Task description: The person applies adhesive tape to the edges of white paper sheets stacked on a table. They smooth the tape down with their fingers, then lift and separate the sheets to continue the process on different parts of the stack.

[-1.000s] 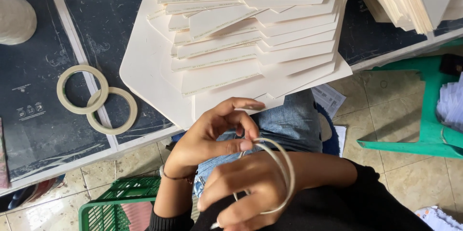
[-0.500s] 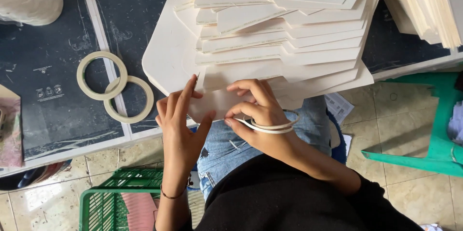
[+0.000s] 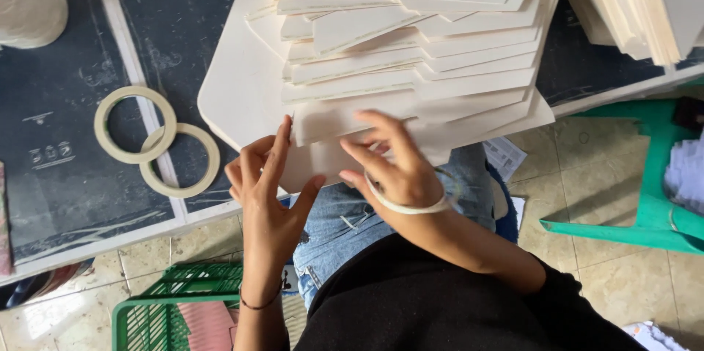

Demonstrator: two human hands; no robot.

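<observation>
Left hand [image 3: 268,189], right hand [image 3: 389,167] spread, touching card stack [image 3: 411,65].

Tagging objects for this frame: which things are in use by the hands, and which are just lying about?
In use:
left hand
right hand
stack of cream card sheets
tape ring on the right wrist

Lying about:
two tape rings
green chair
green crate

Fanned stack of cream card sheets [image 3: 411,65], overhanging table edge, lowest sheet fingered
</observation>
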